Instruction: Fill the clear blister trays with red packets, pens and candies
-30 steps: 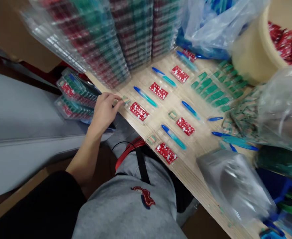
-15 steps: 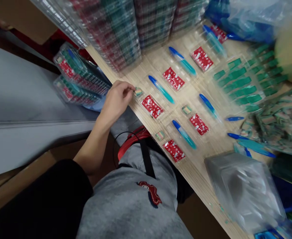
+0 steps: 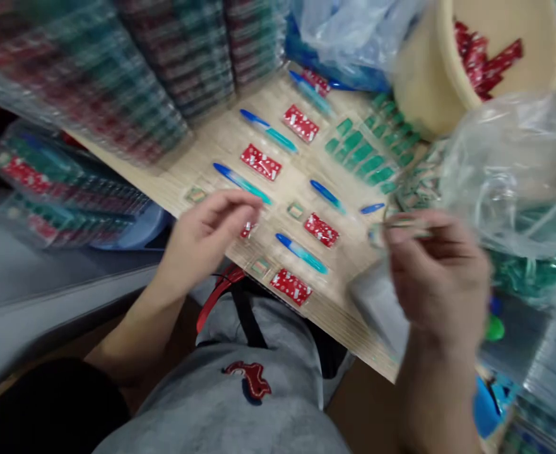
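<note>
My left hand (image 3: 211,236) hangs over the near edge of the table, fingers loosely bent and nothing visible in them. It partly hides a red patterned packet (image 3: 248,229) and the end of a blue-and-teal pen (image 3: 240,181). To the right, my right hand (image 3: 436,271), blurred, pinches a small striped eraser (image 3: 403,221) between thumb and fingers. Clear plastic trays on the table hold pens, red packets and, in some, an eraser. One eraser (image 3: 195,195) lies left of my left hand, another eraser (image 3: 295,210) mid-table, and a third eraser (image 3: 260,266) near the front edge.
Tall stacks of filled clear packs (image 3: 178,57) stand at the back left, with more packs (image 3: 45,183) beyond the table edge. Green pieces (image 3: 360,151) lie at the back right. Beside them are a cream bucket (image 3: 414,94) of red packets and a clear bag (image 3: 519,176).
My left hand has left the eraser in the leftmost tray and moved right. My right hand has come into view with an eraser. The view has swung to the right.
</note>
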Demonstrator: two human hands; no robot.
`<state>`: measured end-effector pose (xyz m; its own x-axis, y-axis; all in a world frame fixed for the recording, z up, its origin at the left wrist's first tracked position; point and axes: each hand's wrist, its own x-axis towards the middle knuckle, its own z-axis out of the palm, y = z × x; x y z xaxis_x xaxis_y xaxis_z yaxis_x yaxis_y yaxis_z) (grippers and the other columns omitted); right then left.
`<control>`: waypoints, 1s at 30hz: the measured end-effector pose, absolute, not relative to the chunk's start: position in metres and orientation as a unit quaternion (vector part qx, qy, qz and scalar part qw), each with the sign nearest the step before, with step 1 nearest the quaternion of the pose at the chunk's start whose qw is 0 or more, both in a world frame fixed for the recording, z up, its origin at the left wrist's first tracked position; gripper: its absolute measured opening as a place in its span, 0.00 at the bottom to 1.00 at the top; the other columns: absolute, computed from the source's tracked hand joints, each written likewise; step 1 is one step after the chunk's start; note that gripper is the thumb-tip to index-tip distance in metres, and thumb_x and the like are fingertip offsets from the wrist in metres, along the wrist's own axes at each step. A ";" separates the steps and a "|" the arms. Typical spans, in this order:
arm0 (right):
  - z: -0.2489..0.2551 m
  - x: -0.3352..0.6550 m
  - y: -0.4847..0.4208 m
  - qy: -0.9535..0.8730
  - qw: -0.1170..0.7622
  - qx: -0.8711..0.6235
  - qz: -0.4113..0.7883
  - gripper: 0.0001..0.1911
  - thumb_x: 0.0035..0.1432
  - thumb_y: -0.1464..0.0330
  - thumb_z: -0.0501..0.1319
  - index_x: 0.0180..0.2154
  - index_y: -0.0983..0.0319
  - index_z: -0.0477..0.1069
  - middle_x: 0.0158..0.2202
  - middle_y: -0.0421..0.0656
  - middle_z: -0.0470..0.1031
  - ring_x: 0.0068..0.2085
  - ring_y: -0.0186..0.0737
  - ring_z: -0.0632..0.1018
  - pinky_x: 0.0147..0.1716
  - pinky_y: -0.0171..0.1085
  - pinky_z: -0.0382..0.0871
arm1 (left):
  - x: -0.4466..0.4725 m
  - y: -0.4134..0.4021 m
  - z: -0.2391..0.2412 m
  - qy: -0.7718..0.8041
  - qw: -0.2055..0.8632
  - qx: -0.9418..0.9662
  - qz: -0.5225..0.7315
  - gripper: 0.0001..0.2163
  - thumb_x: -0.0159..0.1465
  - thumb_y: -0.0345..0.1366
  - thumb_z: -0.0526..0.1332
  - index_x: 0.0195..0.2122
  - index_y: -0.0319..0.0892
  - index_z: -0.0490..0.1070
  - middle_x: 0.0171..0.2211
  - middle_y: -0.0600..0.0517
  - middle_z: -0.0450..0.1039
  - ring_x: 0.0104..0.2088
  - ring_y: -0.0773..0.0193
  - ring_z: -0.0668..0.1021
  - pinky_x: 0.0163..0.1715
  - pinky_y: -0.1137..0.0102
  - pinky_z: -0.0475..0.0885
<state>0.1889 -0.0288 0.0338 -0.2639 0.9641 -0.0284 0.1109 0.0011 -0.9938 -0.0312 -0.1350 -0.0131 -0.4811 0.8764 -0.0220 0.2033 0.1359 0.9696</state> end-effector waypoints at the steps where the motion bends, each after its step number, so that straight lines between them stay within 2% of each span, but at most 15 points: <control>1: 0.029 0.186 -0.035 -0.565 0.410 -0.451 0.556 0.11 0.48 0.66 0.74 0.33 0.59 0.75 0.30 0.35 0.77 0.30 0.29 0.77 0.30 0.29 0.74 | -0.016 -0.131 -0.007 0.638 0.398 0.393 0.529 0.08 0.64 0.40 0.62 0.39 0.42 0.75 0.34 0.52 0.78 0.34 0.65 0.79 0.38 0.70 0.74; 4: 0.014 0.174 -0.056 -0.496 0.439 -0.430 0.614 0.10 0.46 0.72 0.74 0.31 0.57 0.76 0.28 0.33 0.78 0.28 0.26 0.77 0.29 0.26 0.73 | 0.021 -0.124 0.006 0.526 0.563 0.364 0.524 0.08 0.62 0.40 0.65 0.37 0.42 0.73 0.31 0.53 0.76 0.32 0.66 0.79 0.34 0.73 0.75; 7: 0.011 0.170 -0.071 -0.479 0.456 -0.434 0.612 0.11 0.47 0.76 0.72 0.33 0.56 0.78 0.30 0.33 0.80 0.30 0.25 0.78 0.31 0.24 0.74 | 0.037 -0.122 0.009 0.491 0.609 0.327 0.530 0.09 0.59 0.39 0.68 0.35 0.42 0.70 0.27 0.56 0.72 0.28 0.69 0.77 0.28 0.76 0.74; 10: 0.015 0.173 -0.078 -0.486 0.467 -0.437 0.596 0.13 0.48 0.78 0.70 0.33 0.56 0.78 0.30 0.33 0.80 0.31 0.26 0.80 0.32 0.24 0.75 | 0.039 -0.124 0.008 0.497 0.615 0.307 0.529 0.10 0.60 0.40 0.67 0.35 0.42 0.69 0.25 0.57 0.70 0.25 0.69 0.76 0.26 0.76 0.73; 13: 0.018 0.176 -0.081 -0.485 0.473 -0.431 0.596 0.13 0.48 0.79 0.70 0.34 0.57 0.78 0.31 0.33 0.81 0.32 0.27 0.81 0.33 0.25 0.77 | 0.037 -0.124 0.007 0.495 0.625 0.295 0.527 0.11 0.59 0.40 0.69 0.34 0.42 0.69 0.27 0.56 0.73 0.26 0.69 0.77 0.27 0.75 0.74; 18: 0.012 0.178 -0.081 -0.445 0.493 -0.426 0.615 0.10 0.49 0.75 0.72 0.34 0.56 0.79 0.33 0.34 0.82 0.31 0.29 0.82 0.33 0.27 0.80 | 0.038 -0.124 0.001 0.478 0.617 0.263 0.567 0.12 0.57 0.39 0.71 0.33 0.42 0.69 0.27 0.56 0.75 0.26 0.68 0.79 0.29 0.74 0.76; 23: 0.007 0.181 -0.081 -0.431 0.488 -0.461 0.603 0.09 0.48 0.70 0.73 0.34 0.57 0.80 0.31 0.35 0.81 0.29 0.31 0.81 0.31 0.31 0.82 | 0.041 -0.125 0.004 0.477 0.589 0.260 0.598 0.07 0.58 0.34 0.70 0.33 0.42 0.72 0.28 0.56 0.76 0.28 0.69 0.80 0.31 0.75 0.77; 30: 0.014 0.179 -0.086 -0.477 0.470 -0.481 0.567 0.11 0.51 0.74 0.70 0.38 0.55 0.81 0.28 0.34 0.81 0.25 0.29 0.79 0.26 0.29 0.78 | 0.047 -0.121 0.012 0.526 0.508 0.306 0.609 0.05 0.57 0.27 0.67 0.31 0.42 0.73 0.30 0.55 0.78 0.30 0.69 0.80 0.33 0.76 0.77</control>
<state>0.1792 -0.0855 0.0139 -0.0967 0.9906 -0.0970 -0.0733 -0.1043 -0.9918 0.0470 -0.1210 0.0118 -0.2959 0.9415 -0.1611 -0.2968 0.0697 0.9524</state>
